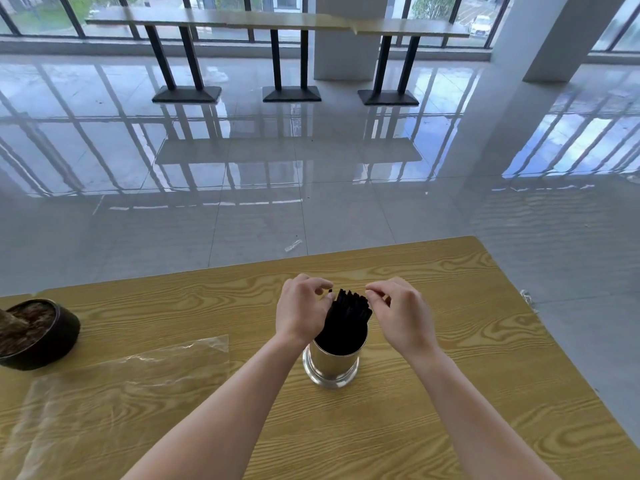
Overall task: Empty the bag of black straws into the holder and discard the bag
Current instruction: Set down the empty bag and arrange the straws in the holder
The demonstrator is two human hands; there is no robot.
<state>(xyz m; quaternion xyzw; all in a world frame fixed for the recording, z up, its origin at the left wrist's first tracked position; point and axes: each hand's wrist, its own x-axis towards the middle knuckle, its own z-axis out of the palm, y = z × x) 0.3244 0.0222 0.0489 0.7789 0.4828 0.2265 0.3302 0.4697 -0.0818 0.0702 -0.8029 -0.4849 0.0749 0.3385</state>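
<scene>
A shiny metal holder [331, 365] stands upright on the wooden table [433, 393], packed with black straws [348, 320] that stick out of its top. My left hand [301, 311] is at the left side of the bundle, its curled fingers touching the straw tips. On the right, my right hand [403, 315] hovers by the tips with thumb and forefinger pinched together; I cannot tell whether a straw is between them. The clear plastic bag [114, 386] lies flat on the table to the left, apart from both hands.
A dark round pot [41, 336] with soil and a plant stem sits at the table's left edge. The table's far edge runs just behind the holder. Beyond it are glossy floor tiles, a scrap of plastic [293, 244] on the floor, and long bar tables by the windows.
</scene>
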